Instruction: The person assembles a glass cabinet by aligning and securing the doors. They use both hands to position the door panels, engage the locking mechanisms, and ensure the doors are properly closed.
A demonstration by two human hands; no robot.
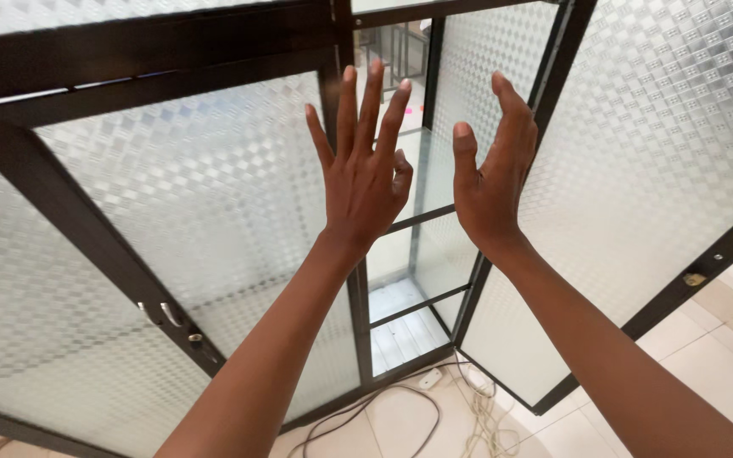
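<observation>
Clearly empty, my left hand [365, 174] and right hand [492, 174] hover fingers spread before the black-framed, frosted chequered-glass cabinet door [638, 170] at three o'clock: probably heavy, slick and fragile, best gripped by its frame.

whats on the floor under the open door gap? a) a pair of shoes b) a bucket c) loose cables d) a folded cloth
c: thin loose cables lie in loops on the tiled floor below the gap between the frosted doors, under the raised left hand and right hand, both open and holding nothing.
</observation>
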